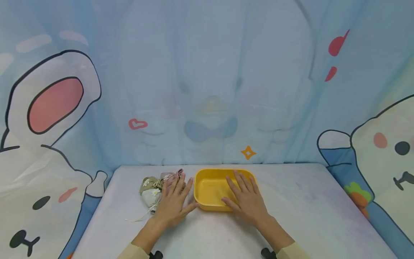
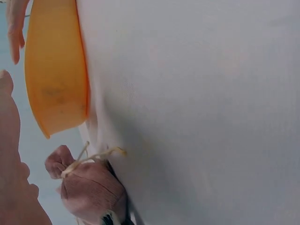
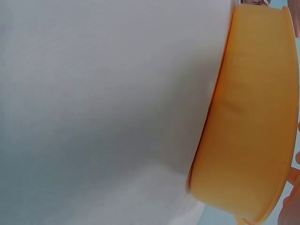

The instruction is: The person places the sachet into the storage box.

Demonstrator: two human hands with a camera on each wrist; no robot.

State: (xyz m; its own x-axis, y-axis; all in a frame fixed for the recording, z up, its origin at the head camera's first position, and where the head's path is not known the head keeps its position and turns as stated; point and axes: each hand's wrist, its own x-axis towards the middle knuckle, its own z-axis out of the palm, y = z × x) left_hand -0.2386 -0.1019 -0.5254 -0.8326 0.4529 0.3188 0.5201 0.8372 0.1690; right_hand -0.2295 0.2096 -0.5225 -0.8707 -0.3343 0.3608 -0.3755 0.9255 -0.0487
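Drawstring pouches lay bunched just left of the yellow plastic basin, presumably for easy reach. My left hand was spread over them, my right hand wide above the basin, gripping nothing; contact I couldn't tell.

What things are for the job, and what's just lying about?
Seem part of the job:
- drawstring pouches, beside the left hand
- yellow tub, with the right hand over it

Just around:
- white tabletop, under the tub
- blue cartoon curtain behind

Nothing else loose shows.
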